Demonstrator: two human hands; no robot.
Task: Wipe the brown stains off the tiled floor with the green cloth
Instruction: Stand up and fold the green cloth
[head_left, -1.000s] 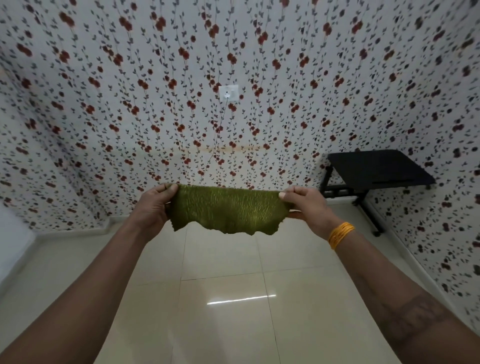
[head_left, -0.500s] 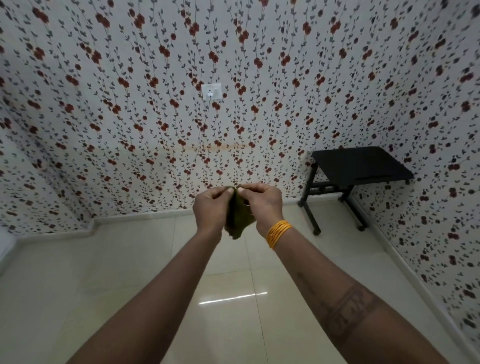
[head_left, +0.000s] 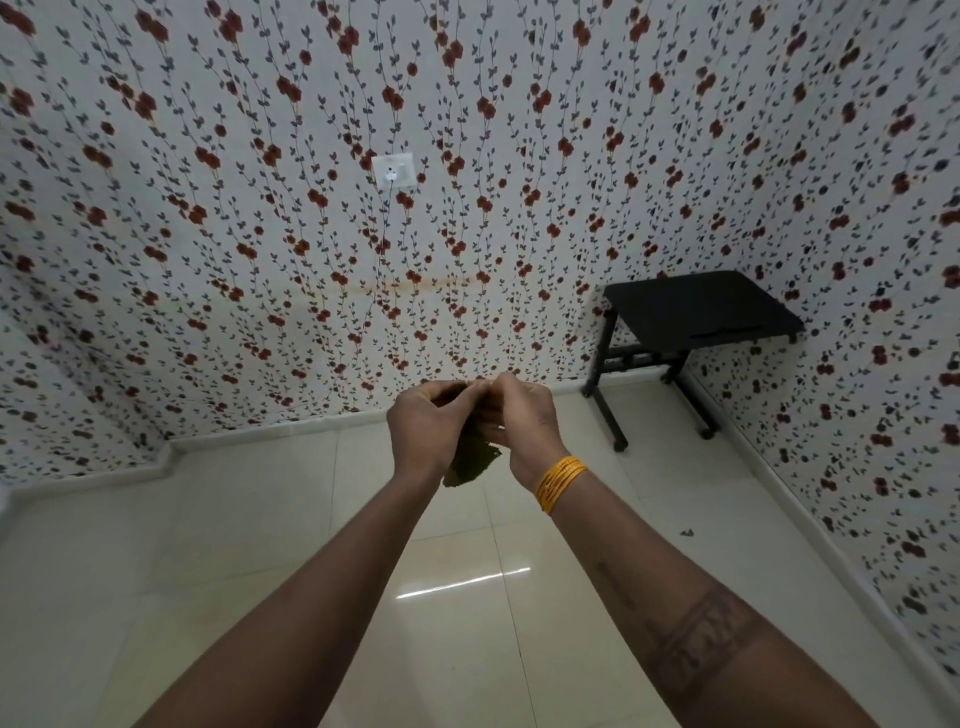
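The green cloth (head_left: 470, 460) is folded up and hangs between my two hands, held out in front of me at chest height above the cream tiled floor (head_left: 291, 545). My left hand (head_left: 428, 423) pinches its top edge from the left. My right hand (head_left: 519, 421), with yellow bangles at the wrist, grips it from the right, fingertips touching the left hand. Only the cloth's lower corner shows below the hands. One small brown speck (head_left: 687, 532) lies on the floor near the right wall.
A low black table (head_left: 696, 306) on a black frame stands in the far right corner. Flowered wallpaper covers the walls, with a white socket (head_left: 393, 170) on the far wall. A white skirting runs along the floor edge.
One second ago the cloth was stretched wide between my hands. My hands then came together and folded it. Since half a second ago they hold it bunched, nearly unmoved.
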